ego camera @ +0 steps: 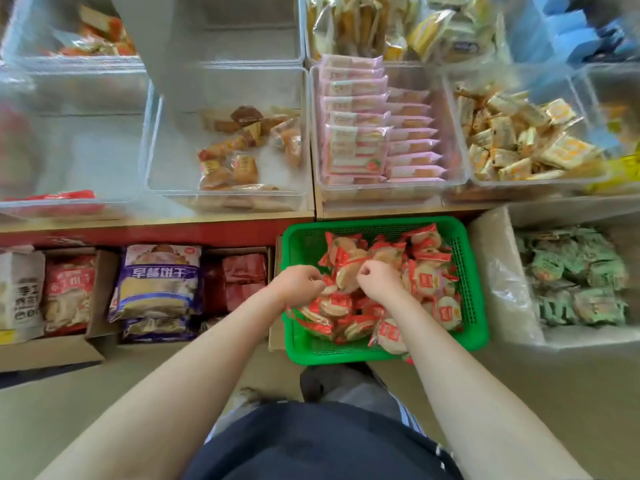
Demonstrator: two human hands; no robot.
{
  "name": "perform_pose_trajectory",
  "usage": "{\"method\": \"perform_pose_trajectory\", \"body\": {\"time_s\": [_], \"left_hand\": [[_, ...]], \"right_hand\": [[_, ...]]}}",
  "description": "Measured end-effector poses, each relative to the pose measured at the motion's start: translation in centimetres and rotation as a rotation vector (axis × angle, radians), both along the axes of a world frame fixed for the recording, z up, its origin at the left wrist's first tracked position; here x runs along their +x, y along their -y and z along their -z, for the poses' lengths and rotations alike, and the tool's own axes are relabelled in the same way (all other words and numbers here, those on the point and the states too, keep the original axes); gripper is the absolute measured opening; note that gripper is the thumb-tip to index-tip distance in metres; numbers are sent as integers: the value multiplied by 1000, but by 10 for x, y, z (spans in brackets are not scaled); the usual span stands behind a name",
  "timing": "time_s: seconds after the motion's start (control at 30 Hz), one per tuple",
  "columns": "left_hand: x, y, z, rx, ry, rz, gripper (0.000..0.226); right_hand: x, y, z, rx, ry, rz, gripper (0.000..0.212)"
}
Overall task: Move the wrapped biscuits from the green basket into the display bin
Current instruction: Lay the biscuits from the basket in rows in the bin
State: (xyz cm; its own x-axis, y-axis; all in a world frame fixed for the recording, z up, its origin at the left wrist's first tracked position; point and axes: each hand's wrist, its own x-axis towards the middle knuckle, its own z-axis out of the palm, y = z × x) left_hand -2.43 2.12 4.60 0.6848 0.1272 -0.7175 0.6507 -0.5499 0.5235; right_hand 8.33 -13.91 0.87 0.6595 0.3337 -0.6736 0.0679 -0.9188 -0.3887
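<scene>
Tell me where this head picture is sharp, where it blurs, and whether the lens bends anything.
Head view: sharp at centre, where both hands, left hand and right hand, work among the wrapped biscuits in the green basket; motion blur smears the upper corners and the left edge; wide-angle distortion bows the clear bins; lighting soft and even.

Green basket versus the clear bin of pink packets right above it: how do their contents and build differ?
The green basket has perforated opaque walls; the clear bin is see-through. Red-wrapped biscuits lie jumbled in the basket; pink packets stand in neat rows. Both hands, left and right, are in the basket only. Both hold wrapped snacks.
</scene>
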Motion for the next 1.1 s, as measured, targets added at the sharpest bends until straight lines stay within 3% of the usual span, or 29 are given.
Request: {"method": "perform_pose_trajectory", "body": {"time_s": [0.1,0.17,0.23,0.3,0.43,0.53,0.57,0.67,0.73,0.8,0.9,1.0,1.1], "left_hand": [[10,19,8,2,-41,-41,24],[13,29,16,-24,-83,-89,27],[11,40,27,-55,-120,-109,29],[6,52,40,-67,-144,-89,33],[-9,70,56,-68,-134,-154,36],[-11,73,59,-38,-39,-303,23],[-10,74,56,-125,-14,-390,22],[-3,78,44,-670,-87,-689,36],[1,78,46,-818,-62,-795,39],[3,74,52,-776,-22,-867,40],[3,63,56,-707,-49,-967,40],[3,57,57,-697,-63,-968,36],[7,56,55,-689,-49,-971,40]], "right_hand": [[5,22,6,-191,-112,-201,17],[-1,33,8,-361,-142,-357,41],[-13,46,14,-510,-151,-481,79],[-27,60,20,-552,-160,-523,96],[-34,75,25,-467,-121,-516,95],[-19,65,13,-237,-155,-382,98],[-15,59,5,-127,-176,-292,99],[-8,38,-15,132,-210,-99,88],[-2,32,-23,225,-250,-69,73],[6,33,-25,195,-202,-115,65],[17,43,-19,-52,47,-247,65],[18,52,-4,-234,-4,-368,74],[15,53,7,-276,-30,-359,72]]}}
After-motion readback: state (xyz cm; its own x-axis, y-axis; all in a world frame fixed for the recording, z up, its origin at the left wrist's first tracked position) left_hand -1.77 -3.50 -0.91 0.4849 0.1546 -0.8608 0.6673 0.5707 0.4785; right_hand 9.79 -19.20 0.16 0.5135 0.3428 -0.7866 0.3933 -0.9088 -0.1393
